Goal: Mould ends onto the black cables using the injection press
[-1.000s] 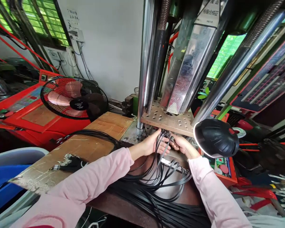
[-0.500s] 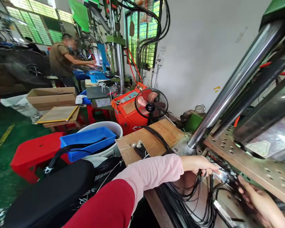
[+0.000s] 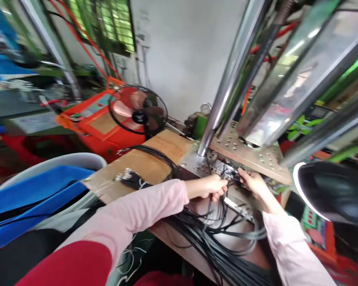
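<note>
Left hand with fingers curled around black cables, right hand at a metal part beside a drilled plate, its grip unclear.

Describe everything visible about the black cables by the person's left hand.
The black cables look thin, smooth and flexible, perhaps plastic-coated. Many lie roughly side by side across the brown bench; others bend into loose loops. The left hand appears closed around some strands. Blur hides finer detail.

A tall polished steel column, a hole-studded metal press plate, a boxy orange-red machine cabinet and heaped thin black cables mark this as a factory workshop.
</note>
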### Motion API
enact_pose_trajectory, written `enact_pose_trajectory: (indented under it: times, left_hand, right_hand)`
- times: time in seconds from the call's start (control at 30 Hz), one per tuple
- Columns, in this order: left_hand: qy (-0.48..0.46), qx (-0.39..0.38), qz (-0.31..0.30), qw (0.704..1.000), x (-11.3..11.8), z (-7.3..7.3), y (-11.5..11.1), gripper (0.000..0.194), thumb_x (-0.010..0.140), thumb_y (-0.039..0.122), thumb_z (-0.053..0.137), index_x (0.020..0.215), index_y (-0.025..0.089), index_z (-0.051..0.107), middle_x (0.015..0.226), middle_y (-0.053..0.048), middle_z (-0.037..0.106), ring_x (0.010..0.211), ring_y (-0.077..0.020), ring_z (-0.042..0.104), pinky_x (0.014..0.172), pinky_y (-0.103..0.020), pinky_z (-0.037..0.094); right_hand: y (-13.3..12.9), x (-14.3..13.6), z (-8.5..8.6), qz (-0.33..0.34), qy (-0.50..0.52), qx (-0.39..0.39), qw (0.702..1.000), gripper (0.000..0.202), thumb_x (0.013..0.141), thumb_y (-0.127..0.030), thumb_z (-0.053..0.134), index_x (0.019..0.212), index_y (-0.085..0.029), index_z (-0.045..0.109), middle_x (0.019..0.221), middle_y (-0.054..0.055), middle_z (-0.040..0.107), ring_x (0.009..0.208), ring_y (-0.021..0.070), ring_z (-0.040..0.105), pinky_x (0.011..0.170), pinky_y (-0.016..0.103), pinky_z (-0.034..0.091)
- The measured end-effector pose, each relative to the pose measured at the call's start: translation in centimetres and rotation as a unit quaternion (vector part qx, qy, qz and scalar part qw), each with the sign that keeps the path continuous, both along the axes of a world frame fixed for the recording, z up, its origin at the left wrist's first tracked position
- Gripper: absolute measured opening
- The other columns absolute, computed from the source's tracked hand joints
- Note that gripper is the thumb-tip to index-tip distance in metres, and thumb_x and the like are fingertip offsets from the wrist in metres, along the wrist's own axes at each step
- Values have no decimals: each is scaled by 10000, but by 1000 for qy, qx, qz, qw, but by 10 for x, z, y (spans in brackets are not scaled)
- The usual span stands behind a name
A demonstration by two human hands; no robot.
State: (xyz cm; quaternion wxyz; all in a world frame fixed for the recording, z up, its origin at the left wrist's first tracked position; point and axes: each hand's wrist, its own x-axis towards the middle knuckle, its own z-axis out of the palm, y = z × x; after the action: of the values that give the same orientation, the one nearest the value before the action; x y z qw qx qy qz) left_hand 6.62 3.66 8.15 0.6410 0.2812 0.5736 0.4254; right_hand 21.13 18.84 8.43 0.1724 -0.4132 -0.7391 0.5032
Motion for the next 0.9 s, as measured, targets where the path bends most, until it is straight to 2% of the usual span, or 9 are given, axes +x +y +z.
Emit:
enact_pose_trajectory:
  times: [0.13, 0.3, 0.37, 0.47, 0.5, 0.63, 0.67, 0.77, 0.9]
  left_hand:
    - [33, -31, 27, 999, -11, 18, -14, 360, 1024, 325, 345, 705, 188, 444, 422, 97, 324, 299, -52, 268, 353, -171, 246]
    - [31, 3, 4, 1000, -24, 16, -24, 376, 931, 518, 536, 769, 180, 522, 425, 112, 301, 306, -46, 212, 337, -169, 202]
    - [5, 51, 38, 998, -27, 14, -24, 418, 914, 585, 526, 774, 191, 514, 424, 118, 294, 299, -47, 208, 332, -166, 211]
    - [8, 103, 110, 989, -25, 11, -25, 380, 963, 512, 470, 746, 199, 480, 415, 111, 320, 287, -54, 261, 330, -164, 265]
    - [22, 105, 111, 988, -21, 10, -27, 357, 968, 469, 478, 735, 197, 478, 411, 106, 336, 287, -57, 286, 330, -164, 282]
    - [47, 57, 28, 997, -7, 11, -41, 316, 956, 390, 514, 713, 189, 491, 395, 98, 354, 284, -68, 305, 320, -178, 322]
    - [39, 55, 35, 997, -6, 13, -46, 318, 960, 389, 505, 712, 191, 487, 399, 97, 356, 286, -69, 305, 322, -184, 337]
    - [12, 85, 141, 986, -18, 22, -62, 318, 969, 379, 494, 714, 190, 490, 438, 84, 397, 322, -74, 357, 366, -208, 421]
    - [-12, 63, 273, 960, -60, 37, -87, 282, 965, 319, 518, 718, 183, 529, 548, 27, 538, 446, -104, 530, 509, -255, 543]
  right_hand:
    - [1, -3, -5, -28, 49, -52, 997, 522, 682, -700, 674, 660, -212, 492, 479, -48, 434, 375, 51, 225, 371, 216, 107]
    - [4, 3, -12, 6, 77, -48, 996, 507, 727, -663, 675, 645, -203, 478, 483, -59, 418, 380, 41, 243, 358, 198, 114]
    - [5, 5, -12, 14, 79, -47, 996, 492, 740, -650, 673, 664, -199, 492, 503, -53, 445, 385, 40, 264, 352, 189, 126]
    - [5, 5, -11, 6, 86, -83, 993, 461, 750, -619, 685, 705, -192, 516, 534, -49, 473, 387, 36, 273, 335, 180, 142]
    - [5, 4, -10, -4, 91, -99, 991, 447, 763, -605, 682, 719, -189, 522, 536, -52, 469, 386, 34, 266, 331, 178, 141]
    - [9, 7, -6, -64, 118, -129, 983, 386, 836, -534, 644, 730, -190, 504, 528, -67, 424, 387, 30, 253, 329, 163, 143]
    - [10, 10, -4, -75, 119, -128, 982, 382, 844, -528, 638, 729, -191, 501, 523, -69, 415, 389, 30, 252, 329, 161, 143]
    - [12, 26, 0, -65, 113, -127, 983, 410, 821, -565, 652, 741, -188, 514, 526, -70, 408, 396, 30, 251, 337, 167, 139]
    - [6, 57, 5, -24, 70, -115, 991, 472, 731, -591, 731, 691, -199, 471, 511, -82, 383, 407, 32, 239, 372, 196, 113]
